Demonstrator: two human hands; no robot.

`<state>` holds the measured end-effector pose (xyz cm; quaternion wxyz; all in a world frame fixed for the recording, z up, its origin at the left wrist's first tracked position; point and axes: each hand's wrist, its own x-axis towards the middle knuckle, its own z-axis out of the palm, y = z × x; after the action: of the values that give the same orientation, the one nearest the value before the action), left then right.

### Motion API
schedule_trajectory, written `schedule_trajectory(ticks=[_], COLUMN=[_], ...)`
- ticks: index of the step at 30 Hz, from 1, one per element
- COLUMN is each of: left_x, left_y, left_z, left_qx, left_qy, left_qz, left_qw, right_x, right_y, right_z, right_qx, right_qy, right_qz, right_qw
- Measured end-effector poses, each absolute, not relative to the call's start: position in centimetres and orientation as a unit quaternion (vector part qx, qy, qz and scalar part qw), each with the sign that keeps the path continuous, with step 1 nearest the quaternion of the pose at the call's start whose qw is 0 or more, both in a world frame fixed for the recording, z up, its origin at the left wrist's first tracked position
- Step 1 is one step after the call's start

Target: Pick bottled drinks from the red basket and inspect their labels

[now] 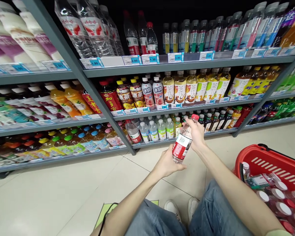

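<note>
A clear water bottle (pixel 182 144) with a red cap and a red and white label tilts in front of me, between my hands. My right hand (pixel 197 134) grips its upper part just below the cap. Around its lower end is my left hand (pixel 166 163), with the thumb stretched out beneath the base and the other fingers partly hidden behind the bottle. Beyond my hands, the bottom shelf holds a similar red-labelled bottle (pixel 133 131) and white-capped bottles (pixel 161 129).
Shelves of bottled drinks span the view, with price tags along the middle shelf edge (pixel 147 114). At right on the tiled floor (pixel 83 183) stands a red shopping basket (pixel 272 157) with several bottles (pixel 280 196) in it. My shoes (pixel 172 209) are below.
</note>
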<state>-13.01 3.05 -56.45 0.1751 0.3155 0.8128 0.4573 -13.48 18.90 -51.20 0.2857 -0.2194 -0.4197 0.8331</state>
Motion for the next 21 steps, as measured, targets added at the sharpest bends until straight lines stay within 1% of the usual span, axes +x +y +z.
schedule_trajectory(ticks=[3,5,7,9,12,14,16,21], left_x=[-12.8,-12.8,-12.9,-12.9,-12.8,-12.6,-12.6,-13.0], left_y=[3.0,2.9,2.8,2.7,2.5,2.3,2.1,2.0], left_z=[-56.2,-56.2,-56.4,-56.8,-57.3,-57.6,-57.8,-58.6], left_qx=[0.322,0.316,0.307,0.303,0.297,0.293,0.296,0.314], left_qy=[0.827,0.820,0.792,0.729,0.591,0.525,0.484,0.379], left_qz=[0.432,0.453,0.500,0.569,0.649,0.663,0.663,0.652], left_qw=[0.159,0.153,0.169,0.233,0.377,0.446,0.488,0.577], right_x=[-13.4,-13.4,-13.5,-13.7,-13.8,-13.7,-13.6,-13.0], right_y=[19.1,19.4,19.8,20.1,20.3,20.2,20.0,19.5], right_z=[-51.2,-51.2,-51.2,-51.4,-52.2,-52.9,-53.3,-53.3], right_qx=[-0.204,-0.191,-0.151,-0.088,-0.003,0.037,0.074,0.127], right_qy=[-0.435,-0.448,-0.469,-0.484,-0.459,-0.424,-0.397,-0.352], right_qz=[0.834,0.836,0.841,0.851,0.881,0.901,0.913,0.926], right_qw=[0.273,0.252,0.223,0.183,0.115,0.082,0.063,0.055])
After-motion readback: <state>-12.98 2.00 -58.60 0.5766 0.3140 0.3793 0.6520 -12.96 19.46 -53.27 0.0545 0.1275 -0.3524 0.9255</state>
